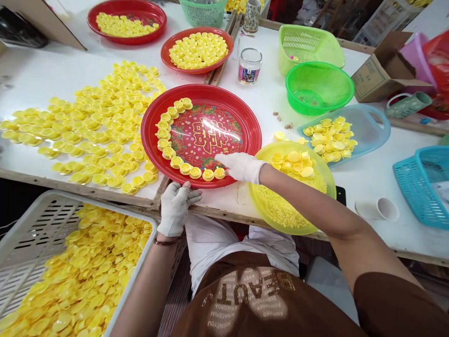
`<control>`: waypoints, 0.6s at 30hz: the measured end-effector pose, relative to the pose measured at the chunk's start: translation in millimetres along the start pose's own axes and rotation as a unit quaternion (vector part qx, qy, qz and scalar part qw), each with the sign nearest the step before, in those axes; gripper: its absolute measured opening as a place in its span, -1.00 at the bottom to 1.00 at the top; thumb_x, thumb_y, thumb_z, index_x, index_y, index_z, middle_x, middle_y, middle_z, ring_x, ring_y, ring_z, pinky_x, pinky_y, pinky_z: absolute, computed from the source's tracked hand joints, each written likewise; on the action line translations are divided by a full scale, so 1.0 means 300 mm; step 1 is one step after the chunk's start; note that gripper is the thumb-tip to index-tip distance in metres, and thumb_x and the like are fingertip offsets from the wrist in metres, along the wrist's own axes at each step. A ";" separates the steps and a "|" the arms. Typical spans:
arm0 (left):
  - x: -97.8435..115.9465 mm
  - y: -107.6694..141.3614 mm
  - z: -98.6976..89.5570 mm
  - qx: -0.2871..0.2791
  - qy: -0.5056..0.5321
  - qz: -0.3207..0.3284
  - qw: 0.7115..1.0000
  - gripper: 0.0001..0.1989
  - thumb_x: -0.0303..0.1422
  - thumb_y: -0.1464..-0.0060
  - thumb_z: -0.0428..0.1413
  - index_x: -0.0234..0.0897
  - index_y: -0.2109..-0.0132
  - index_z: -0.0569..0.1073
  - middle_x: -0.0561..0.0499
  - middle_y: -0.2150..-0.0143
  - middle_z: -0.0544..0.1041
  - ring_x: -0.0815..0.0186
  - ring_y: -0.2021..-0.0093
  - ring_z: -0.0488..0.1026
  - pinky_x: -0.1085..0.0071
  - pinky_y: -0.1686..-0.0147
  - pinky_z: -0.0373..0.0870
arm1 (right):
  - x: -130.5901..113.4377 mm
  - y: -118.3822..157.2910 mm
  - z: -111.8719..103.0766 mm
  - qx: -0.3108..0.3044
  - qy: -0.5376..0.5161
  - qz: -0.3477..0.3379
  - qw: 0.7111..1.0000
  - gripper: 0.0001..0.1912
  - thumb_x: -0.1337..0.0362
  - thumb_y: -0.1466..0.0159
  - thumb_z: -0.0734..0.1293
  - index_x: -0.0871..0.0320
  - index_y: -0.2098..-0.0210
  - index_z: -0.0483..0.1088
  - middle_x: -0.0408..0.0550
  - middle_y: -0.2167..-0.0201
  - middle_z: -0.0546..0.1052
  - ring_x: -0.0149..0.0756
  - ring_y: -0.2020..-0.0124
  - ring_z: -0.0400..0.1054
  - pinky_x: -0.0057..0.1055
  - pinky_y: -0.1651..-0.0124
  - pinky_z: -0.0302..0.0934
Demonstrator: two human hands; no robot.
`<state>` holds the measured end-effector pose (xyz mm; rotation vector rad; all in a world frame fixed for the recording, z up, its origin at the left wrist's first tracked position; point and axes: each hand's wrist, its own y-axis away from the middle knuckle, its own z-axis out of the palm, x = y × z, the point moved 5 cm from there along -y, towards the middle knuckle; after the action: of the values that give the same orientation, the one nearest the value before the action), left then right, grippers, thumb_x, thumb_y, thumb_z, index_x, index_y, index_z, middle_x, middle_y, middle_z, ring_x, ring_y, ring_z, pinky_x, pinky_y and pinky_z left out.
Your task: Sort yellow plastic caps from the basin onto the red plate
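Note:
A red round tray (250,126) with a gold printed pattern lies in front of me. A curved row of small yellow plastic cup-shaped pieces (176,162) runs along its left and near side. My right hand (240,167), in a white glove, is at the row's right end, fingers closed at the last yellow piece (219,173). My left hand (176,206), also gloved, is at the tray's near rim, its fingers loosely stretched to the right; whether it bears the tray's weight I cannot tell.
Loose yellow pieces (101,124) spread over the table at left. A white crate (42,206) of yellow parts stands below. At right are a yellow bowl (329,187), a blue tray (372,133), a green basin (319,86) and a glass jar (250,65). Two more red trays (163,47) stand behind.

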<state>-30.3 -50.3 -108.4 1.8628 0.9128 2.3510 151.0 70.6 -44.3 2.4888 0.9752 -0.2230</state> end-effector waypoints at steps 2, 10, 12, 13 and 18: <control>0.010 -0.024 0.000 0.006 0.009 0.004 1.000 -0.62 -0.22 0.03 0.31 -0.28 0.22 0.30 0.11 0.44 0.49 0.32 0.44 0.58 0.42 0.40 0.57 | 0.042 0.082 -0.046 0.101 -0.057 -0.021 0.993 -0.53 0.42 -0.38 0.24 0.24 -0.28 0.28 0.16 -0.05 0.58 -0.12 0.01 0.50 -0.25 -0.05 0.34; 0.097 -0.064 -0.038 -0.007 -0.096 0.047 0.994 -0.76 -0.23 -0.02 0.21 -0.29 0.26 0.38 0.12 0.58 0.44 0.41 0.60 0.39 0.55 0.59 0.37 | 0.236 0.438 -0.004 0.243 -0.100 -0.007 0.965 -0.74 0.31 -0.44 0.20 0.23 -0.01 0.48 0.11 0.06 0.61 -0.11 0.03 0.48 -0.15 -0.09 0.35; 0.125 -0.071 -0.044 -0.015 -0.124 0.047 0.991 -0.78 -0.24 -0.02 0.21 -0.27 0.29 0.37 0.12 0.57 0.46 0.40 0.61 0.37 0.54 0.61 0.36 | 0.244 0.481 0.051 0.234 -0.079 0.000 0.969 -0.73 0.33 -0.45 0.18 0.24 0.01 0.48 0.12 0.09 0.60 -0.11 0.06 0.47 -0.15 -0.07 0.35; 0.137 -0.078 -0.048 -0.016 -0.129 0.047 0.990 -0.78 -0.25 -0.02 0.22 -0.26 0.31 0.37 0.12 0.57 0.46 0.40 0.60 0.38 0.53 0.60 0.38 | 0.240 0.495 0.079 0.227 -0.067 0.002 0.972 -0.72 0.34 -0.45 0.17 0.24 0.02 0.48 0.12 0.10 0.59 -0.12 0.07 0.46 -0.16 -0.06 0.35; 0.167 -0.162 -0.094 0.002 -0.138 0.041 0.990 -0.81 -0.26 -0.01 0.25 -0.24 0.33 0.40 0.10 0.58 0.44 0.35 0.59 0.40 0.45 0.60 0.42 | 0.190 0.511 0.185 0.181 0.020 0.024 0.983 -0.72 0.24 -0.46 0.22 0.24 -0.03 0.44 0.16 -0.01 0.51 -0.06 -0.01 0.37 -0.12 -0.10 0.28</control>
<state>-86.9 -4.5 -88.7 2.1932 0.8255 2.0577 297.5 -20.0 -56.5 2.8520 0.9598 -0.3652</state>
